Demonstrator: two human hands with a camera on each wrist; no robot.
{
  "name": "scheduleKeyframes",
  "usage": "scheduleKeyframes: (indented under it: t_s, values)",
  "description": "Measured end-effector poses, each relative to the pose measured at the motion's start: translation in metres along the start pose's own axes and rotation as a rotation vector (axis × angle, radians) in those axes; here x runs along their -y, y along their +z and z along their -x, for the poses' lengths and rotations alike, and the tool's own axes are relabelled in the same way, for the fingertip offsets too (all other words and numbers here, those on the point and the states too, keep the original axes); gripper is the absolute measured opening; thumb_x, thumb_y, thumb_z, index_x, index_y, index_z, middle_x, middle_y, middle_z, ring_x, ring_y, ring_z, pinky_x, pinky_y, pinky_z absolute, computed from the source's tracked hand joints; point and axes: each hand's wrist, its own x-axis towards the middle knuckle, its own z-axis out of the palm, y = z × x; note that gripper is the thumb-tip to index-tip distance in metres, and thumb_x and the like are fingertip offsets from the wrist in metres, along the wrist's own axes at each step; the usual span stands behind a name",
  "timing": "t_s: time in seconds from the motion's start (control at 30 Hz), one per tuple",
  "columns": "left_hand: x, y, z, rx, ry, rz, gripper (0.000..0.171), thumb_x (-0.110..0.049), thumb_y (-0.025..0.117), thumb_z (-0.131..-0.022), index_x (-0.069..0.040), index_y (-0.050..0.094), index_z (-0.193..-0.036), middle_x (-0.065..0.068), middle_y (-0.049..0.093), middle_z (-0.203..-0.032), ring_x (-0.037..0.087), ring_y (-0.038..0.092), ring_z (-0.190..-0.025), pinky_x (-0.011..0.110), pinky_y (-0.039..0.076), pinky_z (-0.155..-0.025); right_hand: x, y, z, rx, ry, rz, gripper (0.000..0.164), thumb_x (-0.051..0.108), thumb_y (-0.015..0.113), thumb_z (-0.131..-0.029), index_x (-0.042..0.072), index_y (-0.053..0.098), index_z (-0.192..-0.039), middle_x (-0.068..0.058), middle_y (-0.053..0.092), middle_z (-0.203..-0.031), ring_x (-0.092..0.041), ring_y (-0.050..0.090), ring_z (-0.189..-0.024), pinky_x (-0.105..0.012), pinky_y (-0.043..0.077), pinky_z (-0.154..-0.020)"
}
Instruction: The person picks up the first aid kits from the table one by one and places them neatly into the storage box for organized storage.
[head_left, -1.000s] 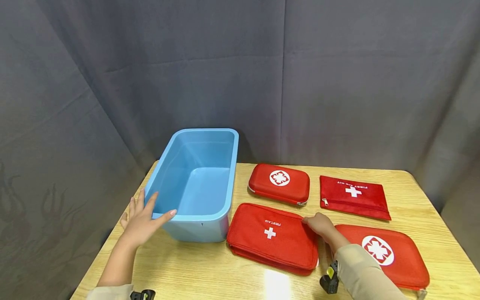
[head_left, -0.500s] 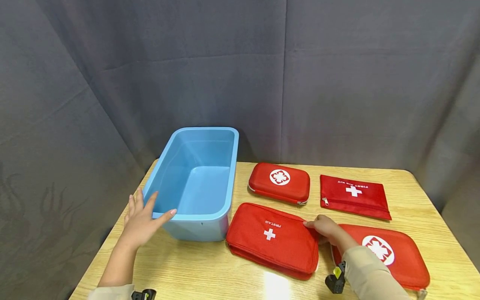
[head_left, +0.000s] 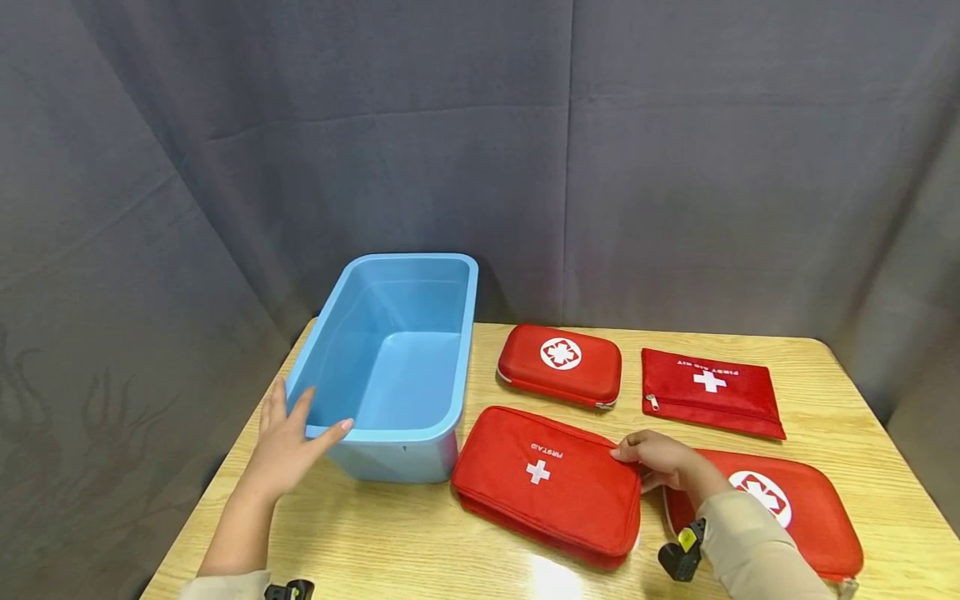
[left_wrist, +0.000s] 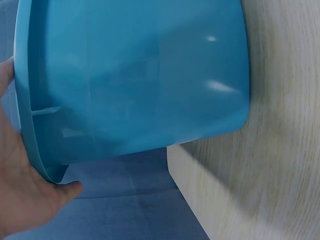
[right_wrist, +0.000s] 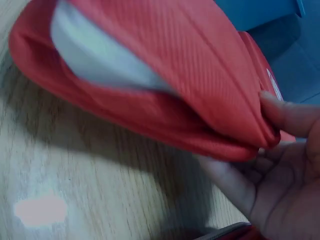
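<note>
1. First-aid pouch (head_left: 545, 487): red fabric, white cross and "FIRST AID" lettering upward; located on the near middle of the table (head_left: 360, 542), its left end just beside the blue bin (head_left: 390, 460). Contact with the bin: cannot tell.
2. Right hand (head_left: 663, 460): pinches the pouch's far right corner, thumb on top and fingers beneath, so only a narrow gap between them, filled by fabric. Right wrist view shows that corner above the tabletop.
3. White contents (right_wrist: 105, 55): visible through a gap in the pouch's side.
4. Left hand (head_left: 283, 454): fingers and thumb spread wide, resting on the bin rim at its near left corner; not curled tightly around it. Bin upright, interior facing up.
5. Small hard case (head_left: 525, 350): red, round white emblem, behind the pouch.
6. Flat zip pouch (head_left: 750, 396): red, to the right of the small case, well apart from the bin.
7. Larger case (head_left: 813, 521): red, partly behind the right forearm.
8. Grey curtain (head_left: 375, 167): behind the table.
</note>
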Motion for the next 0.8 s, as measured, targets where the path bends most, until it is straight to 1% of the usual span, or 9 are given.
scheduleKeyframes:
  t_s: [0.13,0.23,0.4,0.57,0.67,0.8]
  values:
    - [0.0,0.0,0.0,-0.005,0.011,-0.009,0.087,-0.057,0.044,-0.08,0.004,0.016,-0.135,0.02,-0.023,-0.137,0.044,-0.017,-0.121,0.068,0.01,-0.083,-0.004,-0.004,0.002,0.127,-0.023,-0.079,0.013,0.012,0.046,-0.086,0.009,0.042,-0.074,-0.001,0.049,-0.068,-0.012,0.052,-0.061,-0.031,0.046,-0.053]
    - [0.0,0.0,-0.001,-0.01,0.021,-0.02,0.086,-0.057,0.044,-0.08,0.004,0.017,-0.135,0.02,-0.023,-0.137,0.043,-0.017,-0.121,0.068,0.011,-0.084,-0.008,-0.005,0.003,0.2,-0.037,-0.124,0.012,0.01,0.044,-0.087,0.009,0.045,-0.075,0.0,0.054,-0.069,-0.011,0.055,-0.062,-0.031,0.048,-0.054]
    - [0.001,-0.001,-0.001,-0.023,0.032,-0.04,0.086,-0.057,0.043,-0.08,0.004,0.016,-0.135,0.021,-0.022,-0.137,0.042,-0.019,-0.121,0.067,0.011,-0.085,-0.012,-0.003,0.006,0.257,-0.082,-0.184,0.009,0.011,0.044,-0.088,0.008,0.05,-0.082,0.0,0.058,-0.074,-0.011,0.058,-0.067,-0.031,0.048,-0.058]
    - [0.002,0.0,-0.002,-0.028,0.033,-0.038,0.087,-0.057,0.043,-0.08,0.002,0.012,-0.136,0.02,-0.023,-0.137,0.041,-0.021,-0.12,0.067,0.009,-0.085,-0.017,0.0,0.011,0.325,-0.148,-0.267,0.012,0.009,0.039,-0.091,0.007,0.051,-0.09,0.0,0.059,-0.079,-0.011,0.058,-0.07,-0.029,0.048,-0.059]
    - [0.002,0.001,-0.002,-0.029,0.026,-0.016,0.088,-0.057,0.044,-0.08,0.001,0.011,-0.137,0.018,-0.024,-0.137,0.043,-0.019,-0.121,0.067,0.009,-0.085,-0.02,0.0,0.014,0.359,-0.195,-0.304,0.014,0.006,0.036,-0.091,0.006,0.05,-0.093,-0.001,0.06,-0.081,-0.011,0.059,-0.069,-0.028,0.048,-0.059]
    - [0.003,0.003,-0.002,-0.04,0.024,0.011,0.088,-0.056,0.046,-0.08,0.002,0.012,-0.137,0.017,-0.023,-0.138,0.046,-0.012,-0.122,0.067,0.011,-0.085,-0.023,0.001,0.018,0.388,-0.257,-0.333,0.016,0.003,0.034,-0.091,0.006,0.049,-0.095,0.0,0.059,-0.081,-0.01,0.058,-0.067,-0.026,0.048,-0.057]
